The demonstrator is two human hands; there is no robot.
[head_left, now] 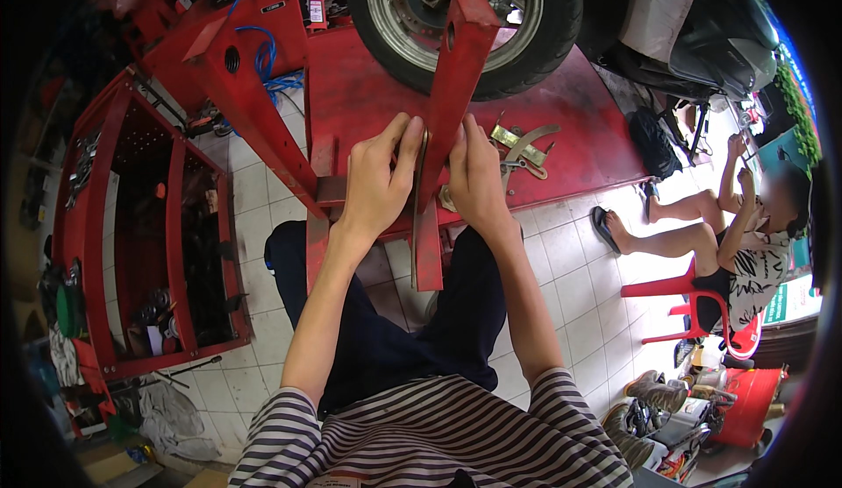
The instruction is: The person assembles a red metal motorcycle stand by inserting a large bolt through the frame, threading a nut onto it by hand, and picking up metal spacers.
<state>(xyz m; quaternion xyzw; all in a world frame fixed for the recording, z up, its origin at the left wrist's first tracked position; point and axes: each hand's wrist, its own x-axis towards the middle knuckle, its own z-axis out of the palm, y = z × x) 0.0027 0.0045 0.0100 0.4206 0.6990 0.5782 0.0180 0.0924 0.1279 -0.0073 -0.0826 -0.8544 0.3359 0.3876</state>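
Observation:
A red metal post (455, 71) rises in front of me, its top hollow and its paint scuffed. My left hand (379, 177) is closed against its left side, fingers and thumb pressed together. A thin dark strip (415, 247) runs down along the post beside that hand; whether it is part of the post or separate, I cannot tell. On the post's other side my right hand (476, 172) is closed too, its inner fingers partly hidden. Whatever sits between the fingers of either hand is hidden. To the left stands a second red post (254, 120).
A motorcycle wheel (554, 28) stands on the red platform (579, 128), near metal brackets (524, 148). Blue hose (266, 58) lies behind the left post. A red tool cabinet (175, 251) is at left. At right, a person (745, 251) sits on a red chair (662, 288), beside piled parts (671, 418).

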